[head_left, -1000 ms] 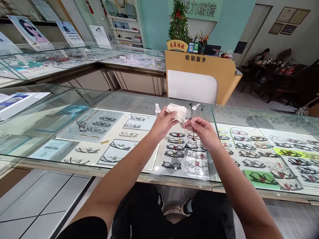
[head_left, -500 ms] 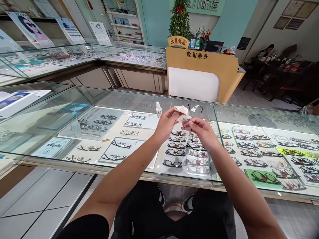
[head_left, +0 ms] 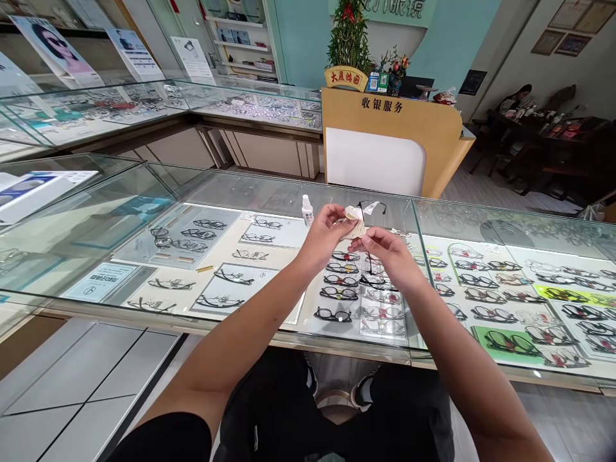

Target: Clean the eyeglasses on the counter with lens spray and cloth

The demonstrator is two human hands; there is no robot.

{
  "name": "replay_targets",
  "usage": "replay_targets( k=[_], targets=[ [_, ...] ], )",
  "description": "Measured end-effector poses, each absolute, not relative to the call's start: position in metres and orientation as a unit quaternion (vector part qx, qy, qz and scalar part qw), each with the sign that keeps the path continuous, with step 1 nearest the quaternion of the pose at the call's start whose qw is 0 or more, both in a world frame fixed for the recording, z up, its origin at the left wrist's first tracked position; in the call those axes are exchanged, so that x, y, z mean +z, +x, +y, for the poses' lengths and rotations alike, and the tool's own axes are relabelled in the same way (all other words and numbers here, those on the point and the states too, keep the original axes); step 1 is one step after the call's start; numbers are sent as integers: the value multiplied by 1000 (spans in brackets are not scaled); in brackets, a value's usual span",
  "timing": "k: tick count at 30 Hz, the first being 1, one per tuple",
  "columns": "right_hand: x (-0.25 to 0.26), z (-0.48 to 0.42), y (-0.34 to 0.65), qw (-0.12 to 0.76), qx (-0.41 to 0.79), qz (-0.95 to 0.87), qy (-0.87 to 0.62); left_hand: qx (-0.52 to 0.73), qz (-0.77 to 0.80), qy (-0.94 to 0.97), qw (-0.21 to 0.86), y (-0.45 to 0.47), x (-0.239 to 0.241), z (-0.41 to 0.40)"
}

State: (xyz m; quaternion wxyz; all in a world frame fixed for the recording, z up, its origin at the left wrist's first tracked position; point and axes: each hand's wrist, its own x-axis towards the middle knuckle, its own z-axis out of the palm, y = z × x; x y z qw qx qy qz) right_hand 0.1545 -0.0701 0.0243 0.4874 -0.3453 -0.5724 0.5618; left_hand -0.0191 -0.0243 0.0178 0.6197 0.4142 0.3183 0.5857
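Note:
Over the glass counter, my left hand (head_left: pixel 328 232) is closed on a crumpled cream cloth (head_left: pixel 355 226). The cloth is folded around part of a pair of eyeglasses (head_left: pixel 380 204), whose lenses are mostly hidden. A dark temple with a white tag (head_left: pixel 370 207) sticks out beyond the cloth. My right hand (head_left: pixel 385 251) pinches the near side of the eyeglasses between thumb and fingers, close to the cloth. Just left of my left hand a small white spray bottle (head_left: pixel 307 210) stands upright on the glass.
The glass display counter (head_left: pixel 231 183) holds rows of spectacle frames (head_left: pixel 337 293) under its top. A white box (head_left: pixel 36 196) lies at its left end. Beyond stand a wooden cashier desk (head_left: pixel 392 119) and another glass case (head_left: pixel 250 96). A person (head_left: pixel 514 99) sits far right.
My left hand has shifted slightly right and turned, and the cloth has moved with it over the eyeglasses. The tagged temple has tilted a little. My right hand stays nearly in place.

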Motion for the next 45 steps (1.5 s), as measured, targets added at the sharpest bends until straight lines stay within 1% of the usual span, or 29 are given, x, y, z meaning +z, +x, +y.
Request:
replay_targets(
  k=[3,6,12,19,30,39,45],
  targets=[
    [24,-70,156,486,551,-585,-343,529,294,399,689,-23,16,-22],
    [25,-70,157,480,541,-602,-338,473,256,424,729,-26,17,-21],
    [28,-71,159,476,529,-615,-341,427,221,477,736,-29,23,-23],
    [24,-68,160,493,553,-579,-340,458,203,472,725,-28,23,-22],
    [22,-66,162,512,583,-542,-323,466,191,409,761,-31,29,-22],
    [19,-66,161,493,558,-577,-337,473,205,453,727,-21,21,-25],
    [18,-67,160,497,568,-574,-317,483,202,473,708,-18,27,-32]
  ],
)
